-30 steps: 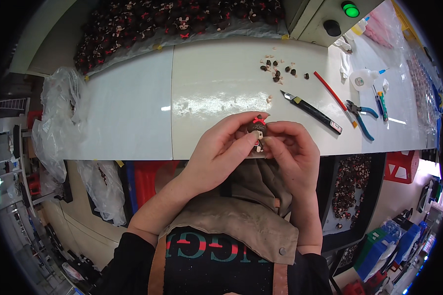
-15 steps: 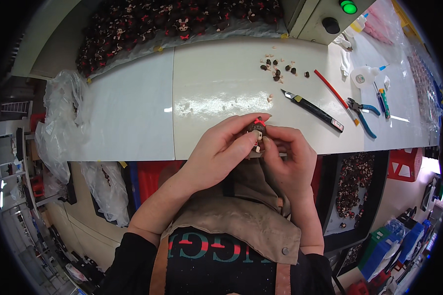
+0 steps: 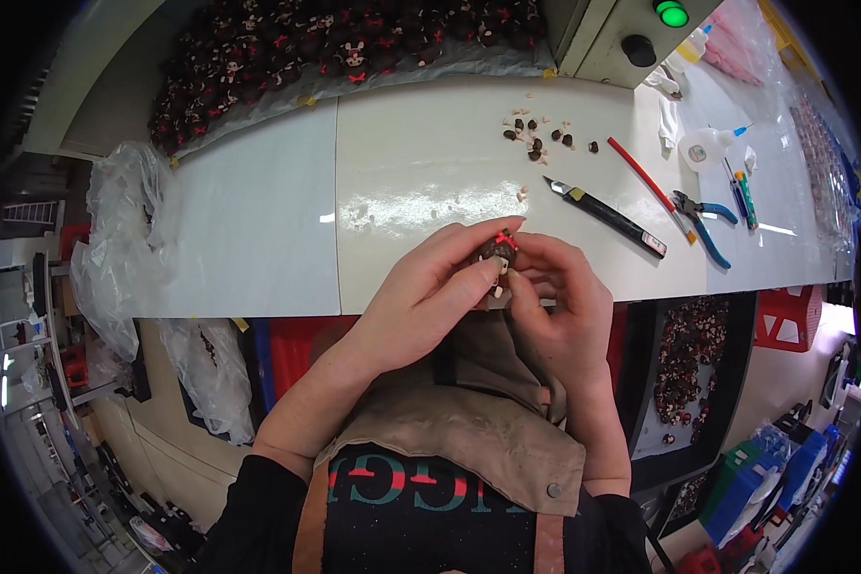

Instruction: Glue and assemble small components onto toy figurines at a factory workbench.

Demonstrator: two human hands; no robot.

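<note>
A small dark brown figurine with a red bow and cream-coloured parts is held just above the front edge of the white worktable. My left hand is closed round it, with the thumb across its front. From the other side my right hand pinches at its lower part with bent fingers and thumb. Part of the figurine is hidden behind the fingers. A black craft knife lies on the table beyond my right hand, with several small dark brown and cream pieces farther back.
Right of the knife lie a red brush, blue-handled cutting pliers and a white squeeze bottle. Many similar figurines cover a lined surface at the back. A black tray of brown pieces sits below the table's right edge; plastic bags hang left.
Both hands stay nearly in place around the figurine. The right fingers shift slightly on its lower part, and the whole view moves a little.
</note>
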